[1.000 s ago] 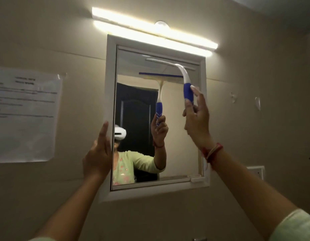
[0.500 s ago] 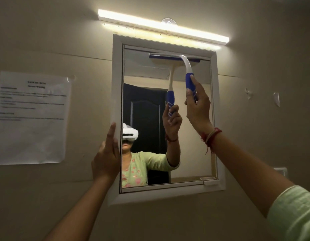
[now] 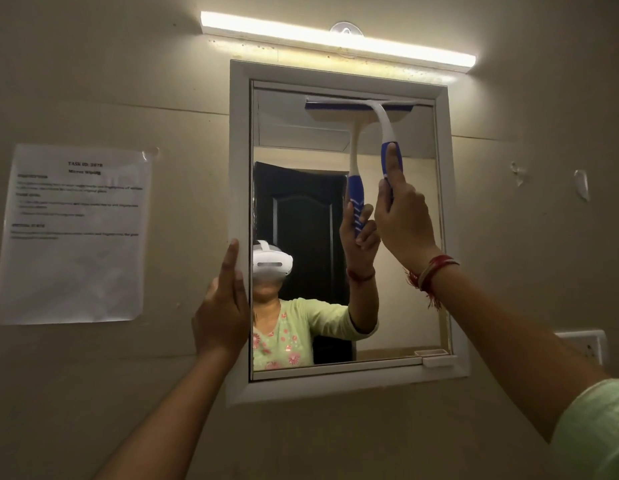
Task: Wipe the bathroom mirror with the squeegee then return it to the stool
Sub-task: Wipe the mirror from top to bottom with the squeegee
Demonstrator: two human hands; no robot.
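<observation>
Blue-handled squeegee (image 3: pixel 384 126) stands upright, blade level along mirror (image 3: pixel 301 140) top.

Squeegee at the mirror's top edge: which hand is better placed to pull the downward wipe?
Right. The right hand already grips the squeegee handle, blade against the mirror top. The left hand rests flat on the frame's left edge, steadying.

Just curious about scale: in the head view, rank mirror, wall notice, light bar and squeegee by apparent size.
1. mirror
2. wall notice
3. light bar, long but thin
4. squeegee
</observation>
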